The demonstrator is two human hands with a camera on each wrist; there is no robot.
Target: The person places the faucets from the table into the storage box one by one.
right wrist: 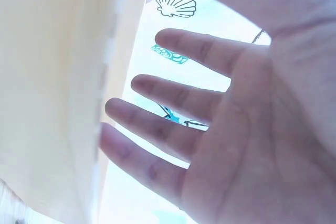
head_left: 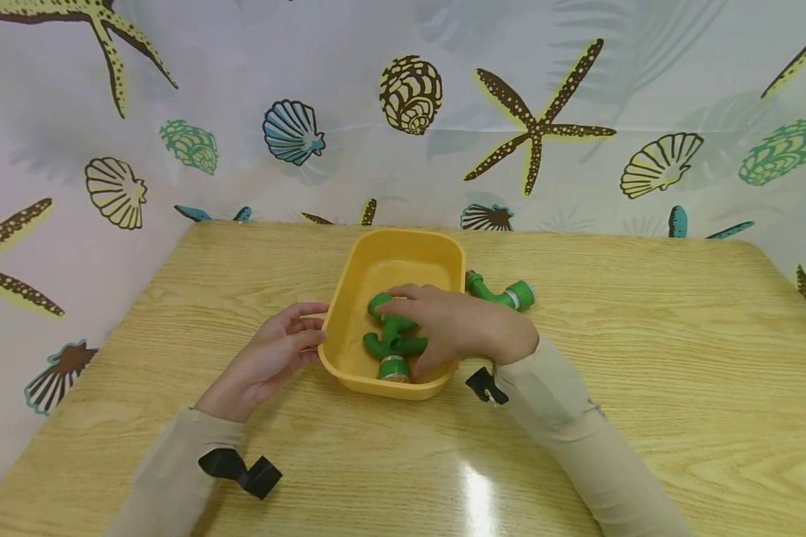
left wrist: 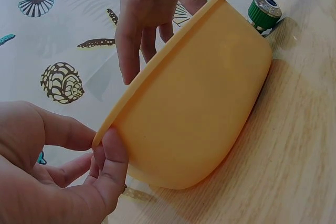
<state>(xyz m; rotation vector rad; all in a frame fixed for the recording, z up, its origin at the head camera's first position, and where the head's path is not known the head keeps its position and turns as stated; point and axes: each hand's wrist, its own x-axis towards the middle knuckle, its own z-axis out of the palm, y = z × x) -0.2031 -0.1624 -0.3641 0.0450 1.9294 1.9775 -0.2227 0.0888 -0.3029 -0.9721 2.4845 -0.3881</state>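
Observation:
A yellow plastic basin (head_left: 386,387) stands on the wooden table with several green pipe fittings (head_left: 392,328) inside, some with metal-threaded ends. My left hand (head_left: 278,354) pinches the basin's left rim; in the left wrist view, thumb and fingers (left wrist: 113,156) close on its edge. Over the right side of the basin reaches my right hand (head_left: 460,324), its fingers extended above the fittings and partly covering them. The right wrist view shows that hand (right wrist: 226,108) palm-on, fingers spread and nothing held, beside the basin's blurred wall (right wrist: 58,93).
Just right of the basin, another green fitting (head_left: 490,292) lies on the table (head_left: 665,358), partly behind the right hand. A shell-and-starfish patterned cloth (head_left: 349,74) hangs behind the table. Black straps (head_left: 486,386) show at both sleeves.

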